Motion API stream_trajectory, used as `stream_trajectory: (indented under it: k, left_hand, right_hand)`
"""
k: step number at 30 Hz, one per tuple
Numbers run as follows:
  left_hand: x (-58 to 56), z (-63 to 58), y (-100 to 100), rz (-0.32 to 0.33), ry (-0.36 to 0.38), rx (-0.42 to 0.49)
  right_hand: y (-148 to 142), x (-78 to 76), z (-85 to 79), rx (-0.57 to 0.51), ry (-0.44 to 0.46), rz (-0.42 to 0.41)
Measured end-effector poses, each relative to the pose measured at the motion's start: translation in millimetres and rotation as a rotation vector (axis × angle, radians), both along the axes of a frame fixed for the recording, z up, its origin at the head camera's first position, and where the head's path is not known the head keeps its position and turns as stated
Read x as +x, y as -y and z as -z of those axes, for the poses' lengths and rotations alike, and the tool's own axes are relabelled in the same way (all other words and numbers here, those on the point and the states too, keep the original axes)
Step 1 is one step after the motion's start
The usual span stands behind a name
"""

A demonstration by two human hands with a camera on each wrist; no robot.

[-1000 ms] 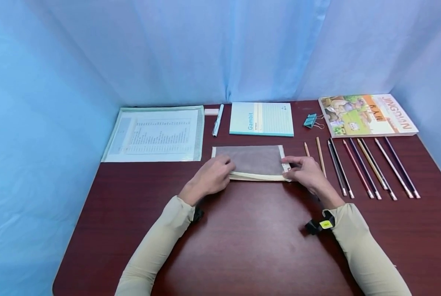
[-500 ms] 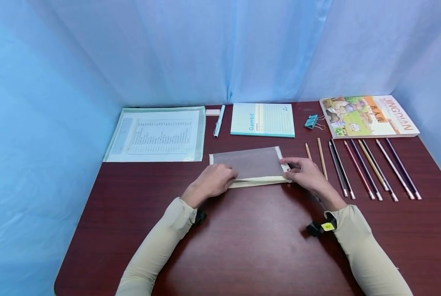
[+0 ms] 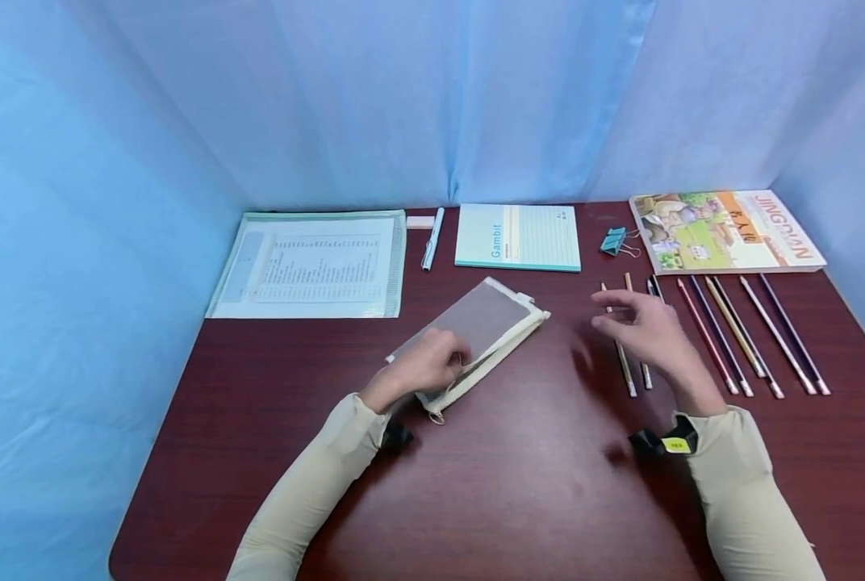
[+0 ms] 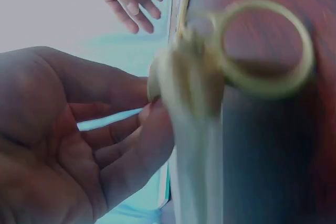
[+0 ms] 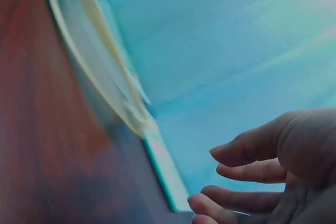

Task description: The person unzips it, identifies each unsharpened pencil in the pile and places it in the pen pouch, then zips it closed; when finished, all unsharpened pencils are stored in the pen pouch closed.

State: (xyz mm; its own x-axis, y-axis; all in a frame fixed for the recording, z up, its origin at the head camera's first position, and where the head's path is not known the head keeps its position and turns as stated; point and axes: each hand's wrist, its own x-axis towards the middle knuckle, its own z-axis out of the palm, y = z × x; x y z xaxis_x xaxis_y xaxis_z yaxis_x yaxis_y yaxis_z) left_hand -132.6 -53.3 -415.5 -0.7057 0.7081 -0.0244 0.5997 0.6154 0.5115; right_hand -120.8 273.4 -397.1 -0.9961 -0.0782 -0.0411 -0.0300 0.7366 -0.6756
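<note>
Pouch [image 3: 479, 311]: mesh, pale trim, on the desk [image 3: 534, 500] just L of the pencils [image 3: 720, 336]. Approx. square-on 0.5 s ago; now slanted, R end swung away from camera, near end w/ the ring [image 4: 261, 4] pulled round toward it.
L hand [image 3: 424, 361]: stayed on the pouch; pinches the trim, thumb + finger, near the ring. Only grip on it now.
R hand [image 3: 650, 327]: let go of the pouch's R end, moved out over the pencils. Fingers loosely curved, thumb apart, nothing in them. Its shadow falls off to the L, so prob. raised clear of the desk.
Pouch mouth: long near side gapes; R wrist view has its edges bowed apart. Contents, if any: can't tell, too blurred.
Pencils: laid side by side. 2 wood-coloured at the L end show more fully since R hand shifted; 2 dark next to them now mostly hidden by it. No contact seen.
Upshot (judgement): 2-handed handling of the pouch has given way to 1 hand steadying it, mouth parted, other hand free by the pencils.
Back of desk: folder [image 3: 309, 266], pen [image 3: 433, 240], notebook [image 3: 517, 236], clip [image 3: 612, 241], book [image 3: 726, 231]; no obvious change.
</note>
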Motion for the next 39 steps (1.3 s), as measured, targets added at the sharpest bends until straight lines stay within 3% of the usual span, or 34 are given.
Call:
stream_trajectory:
  k: [2,5,10,15,29,39]
  left_hand:
    - [0.9,0.0,-1.2,-0.04,0.044,0.006]
    - [3.0,-0.3,-2.9,-0.103,0.203,0.066]
    - [6.0,0.9,-6.7,-0.228,0.468,0.215]
    - [7.9,2.3,-11.2,-0.342,0.629,0.333]
    - [8.6,8.0,-26.0,-0.49,0.666,0.468]
    - [10.3,13.9,-38.9,-0.538,0.717,0.536]
  right_hand:
    - [-10.0,0.3,-5.1,0.022,-0.021,0.033]
    - [-24.3,-0.7,-8.9,0.092,-0.05,0.079]
    - [-37.9,-3.2,-8.4,0.174,-0.025,0.101]
    - [-39.1,-8.2,0.6,0.263,0.015,0.087]
    - [-28.1,-14.2,20.0,0.401,0.169,0.089]
    - [-25.4,-16.4,25.7,0.463,0.203,0.134]
